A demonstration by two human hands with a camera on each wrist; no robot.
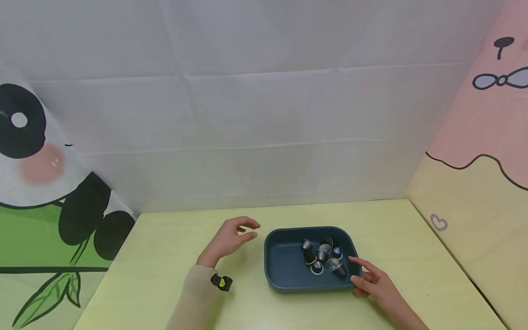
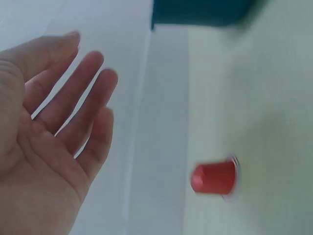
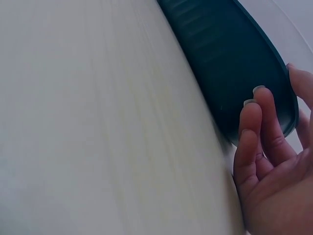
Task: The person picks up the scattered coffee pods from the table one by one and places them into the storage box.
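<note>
Dark tray (image 1: 284, 275) of capsules (image 1: 323, 258) at lower centre of the head view, on the table (image 1: 165, 247). Right hand (image 1: 377, 284) at its near right corner, fingers (image 3: 264, 122) straight against the rim; left hand (image 1: 228, 239) wide and empty, a red capsule (image 2: 215, 177) lying low in its wrist view. Probably light, stiff and smooth: best gripped by the rim on both sides.

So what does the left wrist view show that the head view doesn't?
Only the left wrist view shows a red capsule lying on its side on the table, beside the open left hand. Only the head view shows the capsules inside the tray, the right hand at its right rim, and the panda backdrop. Both show the left hand, tray and table.
</note>
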